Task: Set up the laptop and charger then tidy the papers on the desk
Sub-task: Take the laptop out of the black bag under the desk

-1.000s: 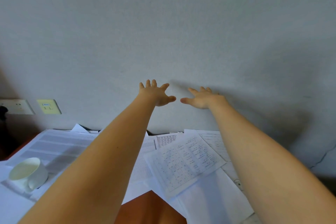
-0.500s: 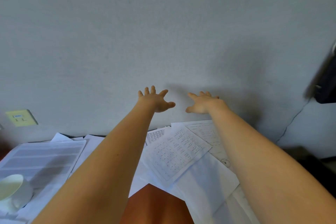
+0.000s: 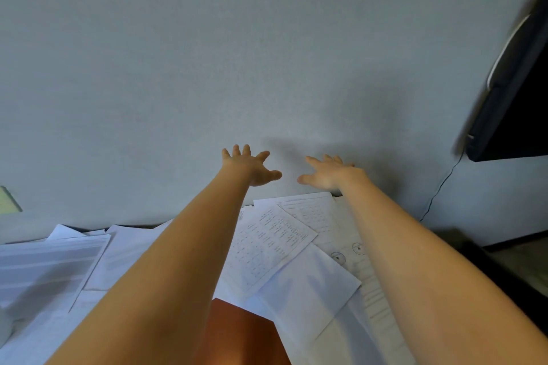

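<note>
Loose white papers lie scattered and overlapping across the brown desk. Both my arms stretch forward above them toward the grey wall. My left hand is open with fingers spread and holds nothing. My right hand is also open and empty, a little to its right. Neither hand touches the papers. No laptop or charger is plainly visible.
A dark flat object, blurred, hangs on the wall at the upper right, with a thin cable running down from it. A pale green wall plate shows at the left edge. Dark floor lies beyond the desk's right side.
The view has swung to the right: the cup and sockets have left the frame on the left, and the dark object on the right has come further in. Both hands stay open.
</note>
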A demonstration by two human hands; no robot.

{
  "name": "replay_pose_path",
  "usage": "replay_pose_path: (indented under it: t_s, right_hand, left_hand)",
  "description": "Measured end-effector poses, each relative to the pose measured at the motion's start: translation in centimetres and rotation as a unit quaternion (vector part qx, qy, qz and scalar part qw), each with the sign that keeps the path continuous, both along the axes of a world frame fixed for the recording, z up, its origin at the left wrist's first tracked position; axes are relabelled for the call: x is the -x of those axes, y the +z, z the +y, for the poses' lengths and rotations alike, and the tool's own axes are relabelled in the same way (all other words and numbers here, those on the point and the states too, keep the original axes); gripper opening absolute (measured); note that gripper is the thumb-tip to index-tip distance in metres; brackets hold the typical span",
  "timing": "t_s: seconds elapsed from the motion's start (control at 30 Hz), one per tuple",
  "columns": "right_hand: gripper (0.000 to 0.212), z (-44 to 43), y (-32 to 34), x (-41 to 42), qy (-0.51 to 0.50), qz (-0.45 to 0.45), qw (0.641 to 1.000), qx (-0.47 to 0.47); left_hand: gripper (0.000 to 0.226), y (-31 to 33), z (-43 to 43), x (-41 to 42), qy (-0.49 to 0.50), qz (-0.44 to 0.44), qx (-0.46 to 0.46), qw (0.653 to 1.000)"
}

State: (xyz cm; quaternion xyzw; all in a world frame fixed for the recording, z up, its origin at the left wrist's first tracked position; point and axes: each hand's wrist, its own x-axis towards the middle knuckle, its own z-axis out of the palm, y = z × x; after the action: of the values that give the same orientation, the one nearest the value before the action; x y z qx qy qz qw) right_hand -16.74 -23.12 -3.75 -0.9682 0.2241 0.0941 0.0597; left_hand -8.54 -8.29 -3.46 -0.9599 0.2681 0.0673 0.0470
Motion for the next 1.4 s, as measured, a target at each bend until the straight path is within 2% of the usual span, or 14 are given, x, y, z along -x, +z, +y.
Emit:
replay_pose_path:
  t_s: [0.3, 0.53, 0.8, 1.13, 1.4]
  right_hand:
    - [0.068, -8.1, -0.1, 8.5, -0.031, -0.008, 0.999, -0.023]
    - [0.071, -18.2, -1.1, 20.0, -0.104, -0.014, 0.994, -0.038]
    - [0.065, -23.4, -3.8, 28.3, -0.117, 0.024, 0.992, -0.031]
    - [0.063, -28.2, -5.8, 31.9, -0.14, 0.05, 0.987, -0.055]
    - [0.062, -31.7, -7.9, 30.0, -0.122, 0.087, 0.988, -0.047]
  left_hand:
    - [0.073, 1.0, -10.0, 7.6, -0.033, -0.006, -0.002, 0.999]
    - [0.071, -1.7, -18.0, 16.7, -0.08, 0.026, 0.006, 0.996]
    - [0.071, -4.2, -25.2, 24.9, -0.122, 0.052, -0.004, 0.991]
    - [0.069, -5.4, -30.0, 27.9, -0.15, 0.055, -0.024, 0.987]
    - [0.069, -7.5, -33.3, 26.0, -0.146, 0.076, -0.025, 0.986]
